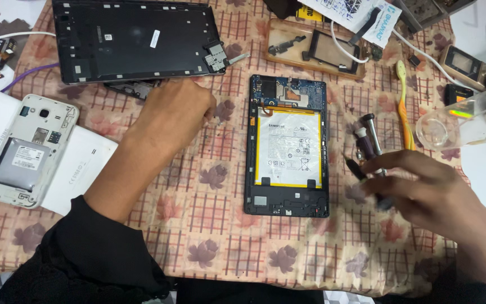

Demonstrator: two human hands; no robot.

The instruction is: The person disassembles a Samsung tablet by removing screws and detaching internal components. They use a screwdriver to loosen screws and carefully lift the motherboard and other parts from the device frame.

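opened tablet (288, 147) | back off, white battery and blue board exposed | flat on cloth, upright between hands

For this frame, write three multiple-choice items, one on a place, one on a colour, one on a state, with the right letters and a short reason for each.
1. Where does the opened tablet lie?
A. between the two hands
B. left of the left hand
C. on the white phone

2. What colour is the toothbrush by the tools?
A. blue
B. yellow
C. red

3. In what state is the small white phone at the left?
A. back cover on
B. screen up
C. back off, battery showing

Answers:
1 A: the tablet rests on the patterned cloth with the left hand on one side and the right hand on the other.
2 B: its handle is yellow.
3 C: the grey battery sits bare in the open white shell.
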